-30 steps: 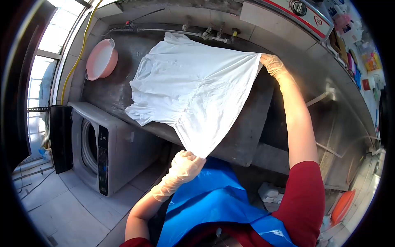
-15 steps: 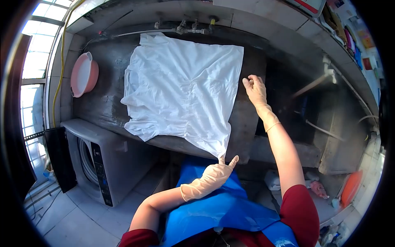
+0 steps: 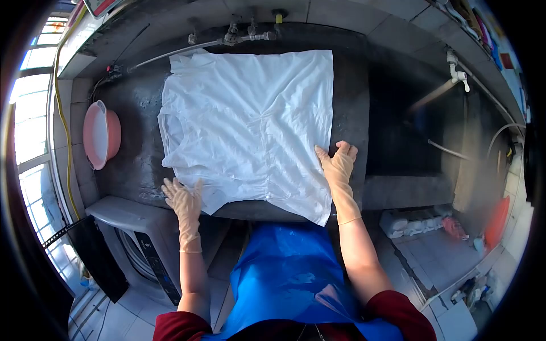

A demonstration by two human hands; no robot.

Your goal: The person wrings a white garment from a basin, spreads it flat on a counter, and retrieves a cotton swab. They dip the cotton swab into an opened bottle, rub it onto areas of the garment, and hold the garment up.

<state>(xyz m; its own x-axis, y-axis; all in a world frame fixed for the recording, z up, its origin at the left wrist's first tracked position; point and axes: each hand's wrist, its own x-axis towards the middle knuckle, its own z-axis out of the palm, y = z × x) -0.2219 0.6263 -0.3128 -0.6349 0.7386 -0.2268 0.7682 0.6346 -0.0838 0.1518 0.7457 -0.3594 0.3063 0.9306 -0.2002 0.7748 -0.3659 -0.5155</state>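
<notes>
A white shirt (image 3: 244, 125) with a gathered seam down its middle lies spread flat on the dark stone slab (image 3: 133, 142). My left hand (image 3: 185, 204), in a pale thin glove, has its fingers spread at the shirt's lower left edge, the thumb close to the cloth. At the right edge of the shirt is my right hand (image 3: 339, 165), gloved too. Its fingers are apart, with the thumb by the fabric and the other fingers over the slab. Neither hand grips the cloth.
A pink basin (image 3: 114, 136) leans at the slab's left end. Below it stands a grey washing machine (image 3: 133, 221). Metal pipes with valves (image 3: 232, 37) run along the back wall. To the right is a dark sink (image 3: 404, 142) with a white tap (image 3: 458, 74).
My left hand has let go of the shirt's near right corner and moved to its lower left edge. My right hand has come nearer along the right edge. The cloth lies flatter.
</notes>
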